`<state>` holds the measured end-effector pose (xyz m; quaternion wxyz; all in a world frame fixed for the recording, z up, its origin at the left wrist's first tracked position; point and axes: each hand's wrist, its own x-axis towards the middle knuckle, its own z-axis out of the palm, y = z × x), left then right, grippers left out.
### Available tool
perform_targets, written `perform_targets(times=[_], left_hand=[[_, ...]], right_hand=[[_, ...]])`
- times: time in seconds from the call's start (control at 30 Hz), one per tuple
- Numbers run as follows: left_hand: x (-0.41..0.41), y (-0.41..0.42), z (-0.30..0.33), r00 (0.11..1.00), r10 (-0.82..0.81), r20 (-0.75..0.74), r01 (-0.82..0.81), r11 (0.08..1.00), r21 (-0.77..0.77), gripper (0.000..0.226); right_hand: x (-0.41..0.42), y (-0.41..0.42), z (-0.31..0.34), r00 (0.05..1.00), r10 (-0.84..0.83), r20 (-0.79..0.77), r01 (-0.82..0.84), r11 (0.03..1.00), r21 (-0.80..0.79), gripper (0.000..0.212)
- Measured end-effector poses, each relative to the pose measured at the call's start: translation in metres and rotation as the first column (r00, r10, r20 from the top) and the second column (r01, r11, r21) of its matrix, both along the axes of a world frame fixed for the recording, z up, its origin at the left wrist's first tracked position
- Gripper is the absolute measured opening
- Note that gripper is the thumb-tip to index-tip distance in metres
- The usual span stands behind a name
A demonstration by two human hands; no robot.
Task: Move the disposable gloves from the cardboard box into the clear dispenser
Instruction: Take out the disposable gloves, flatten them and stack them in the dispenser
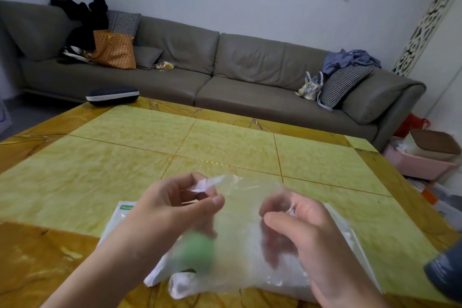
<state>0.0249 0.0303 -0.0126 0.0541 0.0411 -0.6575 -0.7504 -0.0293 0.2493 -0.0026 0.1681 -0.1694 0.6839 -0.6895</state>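
My left hand (175,204) pinching clear glove film (240,197) above the table (225,147), my right hand (300,227) gripping its opposite edge, white packet (120,217) beneath.

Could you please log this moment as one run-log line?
left hand: pinches clear glove | right hand: pinches it | above table

A thin, clear plastic glove (240,210) is stretched in the air above the near edge of the table, its crinkled film held taut at its two upper corners and hanging down, blurred, with a green patch showing through low on its left side. Under it on the table lies a flat white packet (120,215) with a green label at its top left corner, and more limp clear gloves (180,282) are heaped in front of it.
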Motion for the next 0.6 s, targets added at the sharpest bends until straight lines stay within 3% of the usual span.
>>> perform_targets(times=[0.17,0.37,0.53,0.6], left_hand=[[0.001,0.008,0.003,1.0,-0.002,0.007,0.002,1.0,-0.004,0.043],[-0.001,0.0,0.002,0.993,0.111,-0.044,-0.104,0.985,0.14,0.028],[0.001,0.003,0.002,0.997,0.033,-0.07,-0.027,0.996,0.088,0.024],[0.0,0.004,0.003,0.994,0.075,-0.074,-0.071,0.996,0.054,0.025]], right_hand=[[0.003,-0.003,-0.004,0.998,-0.053,-0.022,0.054,0.997,0.046,0.011],[0.0,0.003,-0.007,0.997,-0.071,-0.017,0.072,0.996,0.046,0.011],[0.0,0.004,-0.01,0.996,-0.078,-0.032,0.079,0.996,0.038,0.012],[-0.001,0.004,-0.01,0.997,-0.071,-0.038,0.073,0.996,0.044,0.011]])
